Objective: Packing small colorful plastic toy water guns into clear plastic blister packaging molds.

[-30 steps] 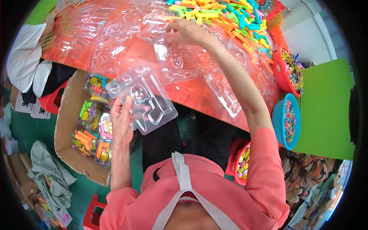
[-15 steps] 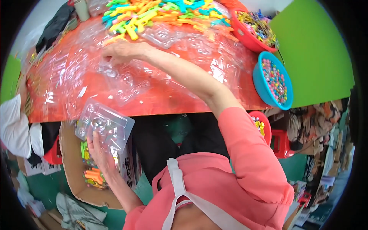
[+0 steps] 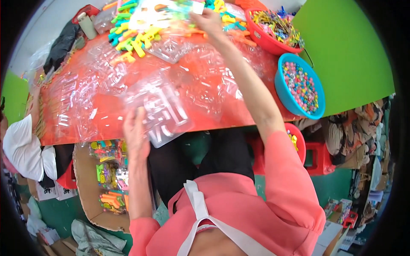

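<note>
My left hand point(image 3: 136, 133) grips the edge of a clear plastic blister tray point(image 3: 167, 112), tilted over the table's near edge and blurred by motion. At the far side, my right hand point(image 3: 207, 22) pinches the corner of a pale, glossy sheet-like piece point(image 3: 145, 16). Motion and glare smear this piece, so I cannot tell its exact kind. It hangs over a heap of toy guns point(image 3: 143, 40) in yellow, orange, green and teal. More clear blister trays point(image 3: 200, 81) lie spread across the red table point(image 3: 106, 109), between my two hands and to their right.
A red basin point(image 3: 256, 32) of colourful small pieces and a blue basin point(image 3: 284, 91) of beads stand at the right, beside a green panel point(image 3: 346, 55). Below the table's left edge sits a cardboard box point(image 3: 87, 200) of packed toys. Another person's white sleeve point(image 3: 23, 145) shows at far left.
My right hand has moved from the trays at left to the far heap and now holds the pale sheet. The left hand has brought its tray up and right, over the table edge.
</note>
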Available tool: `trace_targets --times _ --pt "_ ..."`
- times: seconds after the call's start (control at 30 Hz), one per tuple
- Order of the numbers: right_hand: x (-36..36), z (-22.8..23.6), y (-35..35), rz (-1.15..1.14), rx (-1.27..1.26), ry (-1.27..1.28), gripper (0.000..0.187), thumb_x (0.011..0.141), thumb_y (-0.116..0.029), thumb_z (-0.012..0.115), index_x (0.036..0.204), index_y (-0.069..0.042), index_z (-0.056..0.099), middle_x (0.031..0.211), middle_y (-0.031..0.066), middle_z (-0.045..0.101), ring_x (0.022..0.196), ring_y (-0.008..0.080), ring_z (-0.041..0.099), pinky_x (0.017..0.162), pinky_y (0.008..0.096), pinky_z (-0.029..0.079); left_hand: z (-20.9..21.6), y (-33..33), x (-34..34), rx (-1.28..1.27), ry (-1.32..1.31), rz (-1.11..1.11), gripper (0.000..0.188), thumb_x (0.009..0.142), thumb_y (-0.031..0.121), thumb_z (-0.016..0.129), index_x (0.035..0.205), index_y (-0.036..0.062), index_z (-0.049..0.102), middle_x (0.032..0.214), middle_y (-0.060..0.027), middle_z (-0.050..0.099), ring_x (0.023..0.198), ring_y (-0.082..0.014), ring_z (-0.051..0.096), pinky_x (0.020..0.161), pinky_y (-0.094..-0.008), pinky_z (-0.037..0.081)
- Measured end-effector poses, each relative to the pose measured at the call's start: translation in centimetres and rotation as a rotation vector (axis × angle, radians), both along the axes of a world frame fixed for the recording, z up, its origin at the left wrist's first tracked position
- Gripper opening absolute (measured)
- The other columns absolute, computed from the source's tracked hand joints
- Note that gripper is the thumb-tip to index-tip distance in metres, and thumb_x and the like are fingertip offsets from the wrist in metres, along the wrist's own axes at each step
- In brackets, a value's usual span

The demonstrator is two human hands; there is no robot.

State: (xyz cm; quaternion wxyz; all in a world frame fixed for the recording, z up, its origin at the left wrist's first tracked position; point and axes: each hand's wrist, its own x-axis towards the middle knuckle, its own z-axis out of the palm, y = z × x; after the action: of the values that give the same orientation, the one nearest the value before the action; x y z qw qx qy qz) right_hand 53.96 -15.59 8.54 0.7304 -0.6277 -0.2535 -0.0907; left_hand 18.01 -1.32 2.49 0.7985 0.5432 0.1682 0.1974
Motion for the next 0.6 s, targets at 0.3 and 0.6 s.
trace_targets --times 0.3,0.6 --pt "-4.8 3.7 -18.9 -0.143 -0.098 0.125 0.022 0.088 -0.020 0.072 0.097 -0.002 0.064 0.076 0.0005 0.063 0.059 0.0048 0.050 0.047 0.0222 0.038 1.9 -9.5 14.7 0.408 0.018 -0.262 0.037 0.088 0.019 0.072 0.115 -0.0039 0.063 0.097 -0.0058 0.066 0.087 -0.0106 0.060 0.075 -0.0255 0.049" --pt "-14.1 1.0 -26.5 0.017 -0.037 0.290 0.011 0.094 -0.010 0.063 0.087 -0.009 0.055 0.081 -0.0026 0.060 0.062 0.0013 0.045 0.053 0.0178 0.034 0.3 -7.9 18.9 -0.042 -0.100 -0.321 0.020 0.092 0.017 0.067 0.108 0.0053 0.066 0.094 0.0022 0.066 0.084 -0.0055 0.059 0.073 -0.0237 0.048"
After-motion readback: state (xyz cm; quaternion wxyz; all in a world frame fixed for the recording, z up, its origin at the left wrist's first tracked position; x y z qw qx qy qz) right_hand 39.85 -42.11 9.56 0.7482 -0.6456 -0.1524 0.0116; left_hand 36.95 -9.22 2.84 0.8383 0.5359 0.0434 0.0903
